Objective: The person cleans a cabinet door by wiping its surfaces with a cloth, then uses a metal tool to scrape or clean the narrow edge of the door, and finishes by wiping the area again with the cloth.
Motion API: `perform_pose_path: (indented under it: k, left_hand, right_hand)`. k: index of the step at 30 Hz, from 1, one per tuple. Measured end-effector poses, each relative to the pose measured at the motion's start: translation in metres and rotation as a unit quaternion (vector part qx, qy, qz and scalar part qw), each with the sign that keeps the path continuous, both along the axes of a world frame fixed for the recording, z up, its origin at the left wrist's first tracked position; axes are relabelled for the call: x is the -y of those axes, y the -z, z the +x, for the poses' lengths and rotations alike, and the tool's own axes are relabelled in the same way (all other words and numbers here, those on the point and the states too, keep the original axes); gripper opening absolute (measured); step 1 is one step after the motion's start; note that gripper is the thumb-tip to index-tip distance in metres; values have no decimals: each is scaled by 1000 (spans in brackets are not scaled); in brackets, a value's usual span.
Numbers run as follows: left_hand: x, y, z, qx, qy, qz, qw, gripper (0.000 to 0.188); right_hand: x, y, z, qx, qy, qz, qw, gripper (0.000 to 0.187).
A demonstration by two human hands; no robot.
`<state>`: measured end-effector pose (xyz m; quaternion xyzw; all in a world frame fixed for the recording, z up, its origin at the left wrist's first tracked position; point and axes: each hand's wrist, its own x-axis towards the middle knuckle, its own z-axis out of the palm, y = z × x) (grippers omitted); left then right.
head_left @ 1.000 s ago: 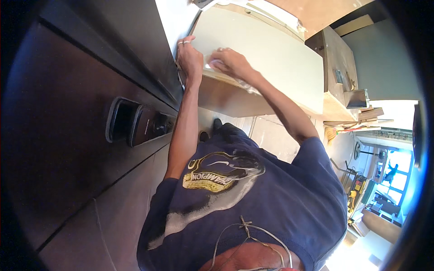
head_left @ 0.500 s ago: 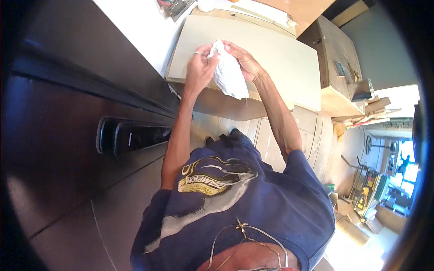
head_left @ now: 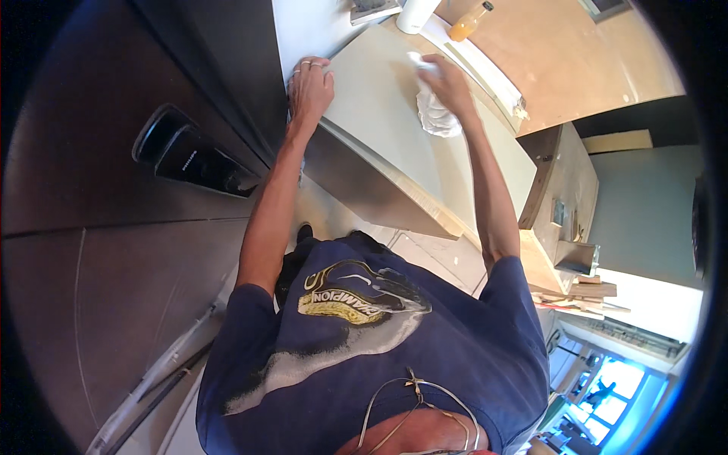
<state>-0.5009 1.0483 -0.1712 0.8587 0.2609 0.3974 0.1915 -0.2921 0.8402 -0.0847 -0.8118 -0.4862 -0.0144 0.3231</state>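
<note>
Crumpled white cloth (head_left: 440,119) in the right hand (head_left: 450,87), over a flat, pale-grey panel (head_left: 379,91)

Upper centre of the frame: we see the right hand grasping the cloth, one tip poking out above the fingers, the bulk bunched below the palm against the panel's pale face. How firmly it presses, we cannot tell.

Upper left of centre: the left hand (head_left: 309,92), rings on its fingers, lies back upward at the panel's left end, fingers stretched, thumb apart. Whether it grips the edge there we cannot tell.

Top of the frame, beyond the panel: we note a white cylindrical container (head_left: 415,15) and, just to its right, a clear bottle of orange liquid (head_left: 468,24) with a dark cap. Upper right: a broad tan plywood board (head_left: 565,64).

Left side: a dark brown door (head_left: 76,182) bearing a glossy black, elongated lock handle (head_left: 199,159). Lower centre: our wearer's navy-blue T-shirt (head_left: 462,326), printed in yellow, grey and white. Right side: a stack of brown wood offcuts (head_left: 588,292); a bright, blue-tinged window (head_left: 616,390) below it.
</note>
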Motion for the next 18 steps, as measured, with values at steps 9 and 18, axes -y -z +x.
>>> perform_pose_path:
  k: [9,18]
  left_hand:
    - [9,2,-8,-53,-41,-99,993,24]
    - [-3,10,-5,0,-38,-36,999,25]
  right_hand:
    - [-98,58,-93,184,-36,-18,982,19]
    - [-121,67,-47,172,-3,-73,982,21]
